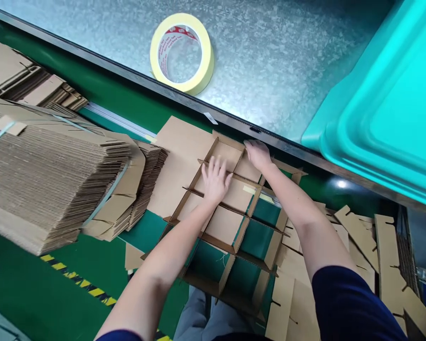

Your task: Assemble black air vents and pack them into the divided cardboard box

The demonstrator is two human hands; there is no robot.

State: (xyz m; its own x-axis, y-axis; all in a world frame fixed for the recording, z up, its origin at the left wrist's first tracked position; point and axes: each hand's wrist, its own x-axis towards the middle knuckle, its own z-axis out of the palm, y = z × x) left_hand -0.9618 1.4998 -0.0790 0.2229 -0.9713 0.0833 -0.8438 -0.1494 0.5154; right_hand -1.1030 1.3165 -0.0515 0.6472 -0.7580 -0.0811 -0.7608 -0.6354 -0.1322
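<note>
In front of me lies a cardboard divider grid, made of slotted strips crossed into square cells. My left hand rests on its far-left part, palm down with the fingers spread. At the grid's far edge, my right hand has its fingers bent over a strip and pinches it. A flat cardboard sheet lies partly beneath the grid, showing through several of its cells. The cells nearest my body show the green surface below. My right forearm hides part of the grid's right side.
A strapped stack of cardboard stands at left, with more slotted pieces behind it. Loose slotted strips are piled at right. Beyond the grid, a metal shelf holds a yellow tape roll and a turquoise bin.
</note>
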